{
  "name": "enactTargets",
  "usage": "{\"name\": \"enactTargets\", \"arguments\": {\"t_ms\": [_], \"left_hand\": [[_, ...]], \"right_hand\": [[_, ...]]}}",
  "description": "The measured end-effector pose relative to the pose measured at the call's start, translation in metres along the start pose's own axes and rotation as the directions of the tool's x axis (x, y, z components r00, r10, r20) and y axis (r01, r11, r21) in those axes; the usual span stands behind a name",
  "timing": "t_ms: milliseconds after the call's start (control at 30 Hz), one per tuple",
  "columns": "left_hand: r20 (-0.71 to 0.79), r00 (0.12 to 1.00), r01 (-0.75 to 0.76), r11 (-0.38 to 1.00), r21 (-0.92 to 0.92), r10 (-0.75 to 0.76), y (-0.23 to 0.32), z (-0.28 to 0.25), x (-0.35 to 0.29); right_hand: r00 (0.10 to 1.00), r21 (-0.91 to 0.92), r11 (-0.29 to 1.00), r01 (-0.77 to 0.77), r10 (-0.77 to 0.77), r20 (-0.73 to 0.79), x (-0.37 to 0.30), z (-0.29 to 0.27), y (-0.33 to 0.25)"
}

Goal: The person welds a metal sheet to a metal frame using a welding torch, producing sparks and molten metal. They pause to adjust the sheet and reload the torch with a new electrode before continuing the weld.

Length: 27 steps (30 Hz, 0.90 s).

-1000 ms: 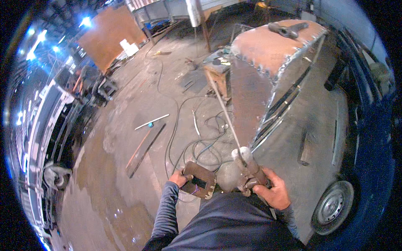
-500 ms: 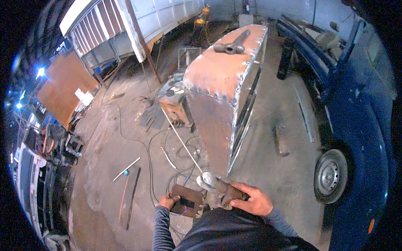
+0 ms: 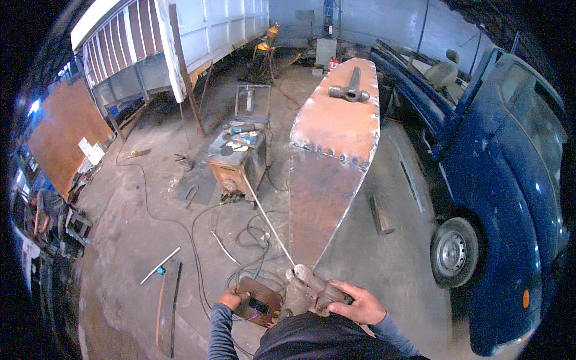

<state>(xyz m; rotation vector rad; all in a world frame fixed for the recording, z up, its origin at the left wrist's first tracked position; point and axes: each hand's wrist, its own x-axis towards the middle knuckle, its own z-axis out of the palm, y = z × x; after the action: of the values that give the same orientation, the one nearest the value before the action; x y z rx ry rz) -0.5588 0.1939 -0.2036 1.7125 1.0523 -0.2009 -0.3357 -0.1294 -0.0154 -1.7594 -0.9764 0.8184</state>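
Note:
My left hand (image 3: 231,298), at the bottom, is closed on the edge of a brown welding shield (image 3: 270,299) with a dark window. My right hand (image 3: 362,303) grips the dark handle of an electrode holder (image 3: 321,289). From its worn grey jaws a long pale welding rod (image 3: 268,216) slants up and left. In front of me stands a tapered sheet-metal piece (image 3: 327,198), rusty brown with weld beads along its seams, its narrow end near the holder. A hammer (image 3: 350,91) lies on its far part.
A welding machine (image 3: 231,165) with small tools on top stands to the left, and cables (image 3: 197,252) wind over the floor. A blue vehicle (image 3: 510,198) and a loose wheel (image 3: 454,252) are at the right, near a wooden block (image 3: 382,215). Metal strips (image 3: 168,309) lie at the left.
The view has shifted, showing the metal piece more from above and more of the blue vehicle. Both hands keep hold of the shield and the electrode holder.

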Motion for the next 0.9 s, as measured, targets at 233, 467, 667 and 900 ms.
{"name": "enactTargets", "arguments": {"t_ms": [233,467,667,900], "left_hand": [[0.077,0.996,-0.045,0.997,0.061,0.041,-0.004,-0.02,0.002],[0.099,0.989,-0.13,0.971,0.201,0.112,-0.027,-0.031,0.022],[0.129,0.99,-0.101,0.947,0.304,0.064,0.001,-0.03,0.008],[0.153,0.983,-0.117,0.986,0.116,0.099,-0.018,-0.023,0.007]], "right_hand": [[0.982,-0.015,0.986,-0.165,0.163,-0.092,-0.016,0.04,-0.006],[0.99,-0.009,0.994,-0.11,0.109,-0.086,-0.017,0.058,-0.023],[0.991,-0.012,0.998,-0.065,0.063,-0.118,-0.023,0.069,-0.023],[0.99,-0.056,0.996,-0.074,0.066,-0.124,-0.024,0.065,-0.02]]}}
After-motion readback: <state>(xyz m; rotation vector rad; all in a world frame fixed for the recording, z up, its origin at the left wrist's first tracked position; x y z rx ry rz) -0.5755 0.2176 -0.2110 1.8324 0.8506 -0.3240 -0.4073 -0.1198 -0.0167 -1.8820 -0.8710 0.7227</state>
